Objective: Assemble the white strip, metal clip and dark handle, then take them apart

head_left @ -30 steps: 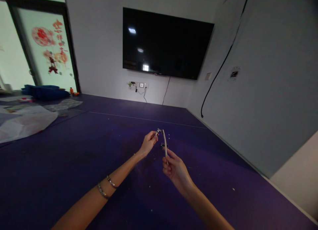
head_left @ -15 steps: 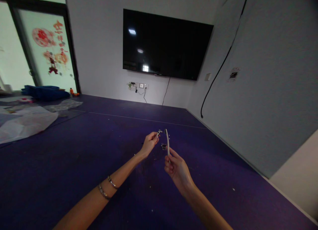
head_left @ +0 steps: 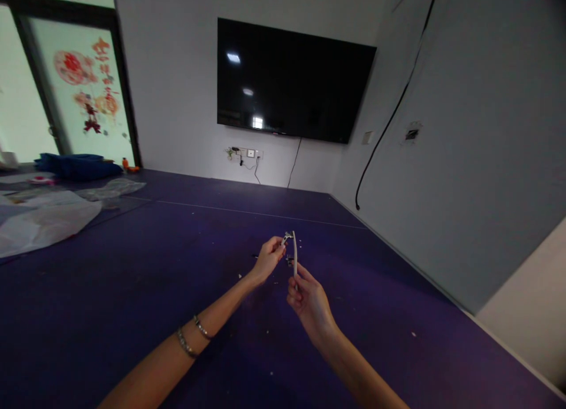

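Note:
My left hand (head_left: 269, 260) is closed on the short handle of a small silver-and-white razor (head_left: 285, 238), its head pointing up and to the right. In my right hand (head_left: 309, 300) a slim white toothbrush (head_left: 295, 254) stands nearly upright, gripped low on its handle. The brush's head is right beside the razor's head and seems to touch it. Behind the toothbrush, on the purple surface, lies a small dark-and-silver piece (head_left: 289, 260), partly hidden and too small to name.
White scraps dot the purple surface (head_left: 177, 303). Crumpled clear plastic (head_left: 53, 220) and a dark blue cloth (head_left: 77, 167) lie at the left. A television (head_left: 296, 82) hangs on the far wall, and a black cable (head_left: 393, 117) dangles by the right wall.
My right hand has shifted slightly left with the toothbrush. The razor has moved a little right, closing the gap between the two heads.

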The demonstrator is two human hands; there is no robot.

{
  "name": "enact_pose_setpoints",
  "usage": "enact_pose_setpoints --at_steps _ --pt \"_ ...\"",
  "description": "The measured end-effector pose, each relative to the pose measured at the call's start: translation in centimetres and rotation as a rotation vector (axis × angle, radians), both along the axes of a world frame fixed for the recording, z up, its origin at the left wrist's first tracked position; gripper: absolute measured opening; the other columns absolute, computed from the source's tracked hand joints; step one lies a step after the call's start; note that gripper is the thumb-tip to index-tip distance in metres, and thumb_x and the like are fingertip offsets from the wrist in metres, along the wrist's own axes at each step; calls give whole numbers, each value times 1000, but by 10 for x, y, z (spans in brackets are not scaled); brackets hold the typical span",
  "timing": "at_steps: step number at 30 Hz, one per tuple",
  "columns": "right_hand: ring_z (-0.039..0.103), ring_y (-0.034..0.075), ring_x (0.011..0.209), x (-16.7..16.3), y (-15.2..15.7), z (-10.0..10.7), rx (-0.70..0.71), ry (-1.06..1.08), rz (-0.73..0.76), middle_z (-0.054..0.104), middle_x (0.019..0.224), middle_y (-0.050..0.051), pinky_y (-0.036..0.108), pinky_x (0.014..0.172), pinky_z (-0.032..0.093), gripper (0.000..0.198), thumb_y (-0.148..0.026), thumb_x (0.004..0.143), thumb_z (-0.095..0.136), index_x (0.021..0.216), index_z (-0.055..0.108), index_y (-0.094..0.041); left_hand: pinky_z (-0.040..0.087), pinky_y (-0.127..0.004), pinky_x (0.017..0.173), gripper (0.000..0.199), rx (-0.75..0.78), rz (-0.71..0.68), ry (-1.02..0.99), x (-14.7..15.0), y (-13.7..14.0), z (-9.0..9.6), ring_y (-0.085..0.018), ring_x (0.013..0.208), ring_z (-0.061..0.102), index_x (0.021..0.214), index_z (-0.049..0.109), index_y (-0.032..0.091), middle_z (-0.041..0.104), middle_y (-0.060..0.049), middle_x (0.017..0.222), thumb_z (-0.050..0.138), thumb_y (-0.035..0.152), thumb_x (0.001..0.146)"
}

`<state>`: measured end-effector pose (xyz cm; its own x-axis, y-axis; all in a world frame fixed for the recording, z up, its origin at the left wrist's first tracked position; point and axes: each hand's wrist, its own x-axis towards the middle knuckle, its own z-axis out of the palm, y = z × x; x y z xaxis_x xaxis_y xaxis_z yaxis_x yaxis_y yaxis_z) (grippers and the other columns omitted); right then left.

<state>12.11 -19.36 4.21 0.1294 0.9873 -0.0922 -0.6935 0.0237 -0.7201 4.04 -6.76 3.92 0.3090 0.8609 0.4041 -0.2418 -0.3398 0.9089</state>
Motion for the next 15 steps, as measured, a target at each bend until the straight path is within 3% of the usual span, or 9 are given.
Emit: enact_pose_setpoints --at_steps 15 --pt "30 4 42 -11 -13 0 -4 -24 -54 47 58 -5 19 42 20 42 -19 65 65 106 57 -19 29 -19 48 15 22 53 -29 3 -4 -2 -6 48 37 79 53 15 46 5 57 54 28 72"
